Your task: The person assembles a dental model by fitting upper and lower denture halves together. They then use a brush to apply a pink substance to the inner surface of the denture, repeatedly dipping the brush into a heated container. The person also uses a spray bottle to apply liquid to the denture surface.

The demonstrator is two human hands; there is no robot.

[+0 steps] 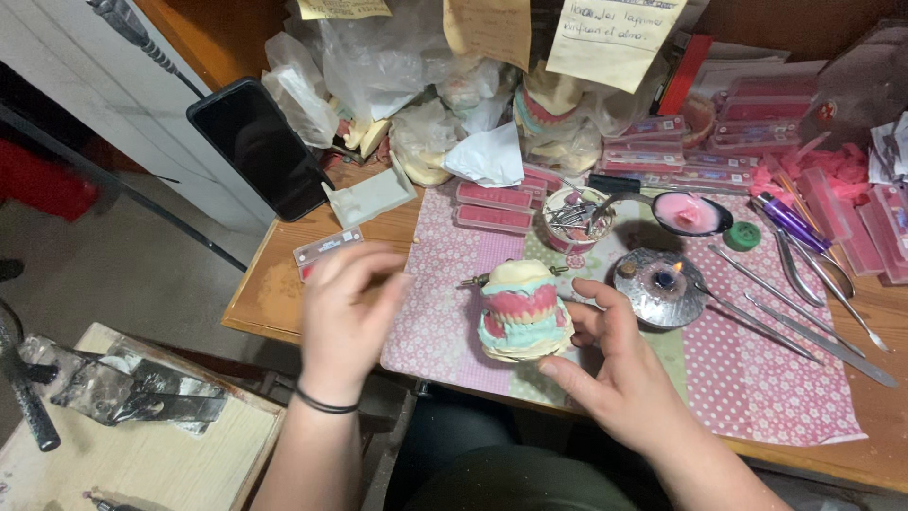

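Head view: right hand [619, 364] touching lumpy plaster-and-pink-wax denture model [522, 310].

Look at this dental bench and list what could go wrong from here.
1. The burner is lit close to the right hand; a sleeve or finger could likely get burned.
2. The denture model stands near the table edge; a knock from the blurred left hand might tip it off.
3. Metal tools lie loose beside the flame and could heat up.

Denture model [523, 310] left of burner [664, 286]
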